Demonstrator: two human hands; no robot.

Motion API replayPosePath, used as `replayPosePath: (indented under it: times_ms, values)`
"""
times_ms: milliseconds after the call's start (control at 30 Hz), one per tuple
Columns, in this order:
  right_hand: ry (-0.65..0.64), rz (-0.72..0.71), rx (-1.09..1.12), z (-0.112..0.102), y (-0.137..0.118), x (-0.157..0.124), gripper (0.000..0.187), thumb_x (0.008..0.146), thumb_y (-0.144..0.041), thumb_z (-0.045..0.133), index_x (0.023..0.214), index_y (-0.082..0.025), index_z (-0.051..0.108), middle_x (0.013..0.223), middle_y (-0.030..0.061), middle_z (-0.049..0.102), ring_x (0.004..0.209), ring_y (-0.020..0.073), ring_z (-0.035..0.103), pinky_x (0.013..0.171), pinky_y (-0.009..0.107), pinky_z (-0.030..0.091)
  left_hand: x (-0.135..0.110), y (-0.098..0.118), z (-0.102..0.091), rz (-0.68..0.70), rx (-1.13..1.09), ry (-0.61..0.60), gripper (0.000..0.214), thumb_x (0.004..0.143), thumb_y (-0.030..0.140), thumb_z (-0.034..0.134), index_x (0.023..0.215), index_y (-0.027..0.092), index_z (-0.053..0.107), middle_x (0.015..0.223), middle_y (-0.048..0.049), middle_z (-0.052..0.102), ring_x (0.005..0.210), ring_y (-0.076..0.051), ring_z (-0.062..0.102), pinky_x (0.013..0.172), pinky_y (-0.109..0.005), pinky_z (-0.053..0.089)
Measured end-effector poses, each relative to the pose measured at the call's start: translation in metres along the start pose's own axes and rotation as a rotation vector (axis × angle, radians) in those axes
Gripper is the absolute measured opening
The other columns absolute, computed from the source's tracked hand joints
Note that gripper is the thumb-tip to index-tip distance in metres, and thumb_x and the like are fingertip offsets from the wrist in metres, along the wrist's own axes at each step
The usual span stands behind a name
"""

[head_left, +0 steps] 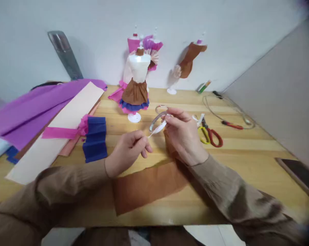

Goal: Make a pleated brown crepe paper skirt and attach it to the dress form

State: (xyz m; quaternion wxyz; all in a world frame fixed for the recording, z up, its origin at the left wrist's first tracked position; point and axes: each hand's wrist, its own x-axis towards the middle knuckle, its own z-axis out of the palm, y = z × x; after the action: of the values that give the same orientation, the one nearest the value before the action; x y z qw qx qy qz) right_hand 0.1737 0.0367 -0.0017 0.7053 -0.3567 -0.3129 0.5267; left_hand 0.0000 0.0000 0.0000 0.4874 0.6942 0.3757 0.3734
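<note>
My right hand [184, 135] is closed over the table on a thin greyish ring [156, 121] that looks like a roll of tape. A narrow white strip [159, 128] stretches from it toward my left hand [130, 148], whose finger and thumb pinch its thin end. Below both hands lies a flat piece of brown crepe paper [149, 188], and more brown paper [170, 143] rises beside my right hand. Behind them stands a small white dress form [139, 65] in a gathered brown skirt [135, 91] over blue and pink ruffles.
Scissors [216, 137] with red and yellow handles lie right of my right hand. Blue crepe paper [95, 138] and purple crepe paper [41, 106] are on the left. Farther back are another dress form [191, 61] and a cable [208, 106]. A phone [299, 174] rests at the right edge.
</note>
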Motion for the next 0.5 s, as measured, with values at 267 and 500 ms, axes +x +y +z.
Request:
replayPosePath:
  times_ms: [267, 500]
  values:
    - [-0.031, 0.003, 0.025, -0.006, -0.005, 0.004, 0.02, 0.06, -0.003, 0.068, 0.069, -0.021, 0.07, 0.072, -0.0033, 0.067, 0.066, 0.0093, 0.062, 0.068, 0.023, 0.053, 0.0, -0.011, 0.006, -0.02, 0.024, 0.017, 0.031, 0.09, 0.027, 0.043, 0.071, 0.013, 0.063, 0.06, -0.0018, 0.065, 0.056, -0.011, 0.062, 0.059, -0.023, 0.048]
    - [-0.032, -0.102, 0.004, -0.008, 0.002, 0.005, 0.018, 0.063, -0.007, 0.072, 0.072, -0.023, 0.067, 0.076, -0.0047, 0.067, 0.073, 0.0114, 0.066, 0.077, 0.029, 0.054, -0.011, -0.005, 0.012, 0.014, 0.056, 0.005, 0.029, 0.09, 0.027, 0.043, 0.075, 0.014, 0.064, 0.065, -0.0028, 0.067, 0.069, -0.015, 0.068, 0.063, -0.024, 0.051]
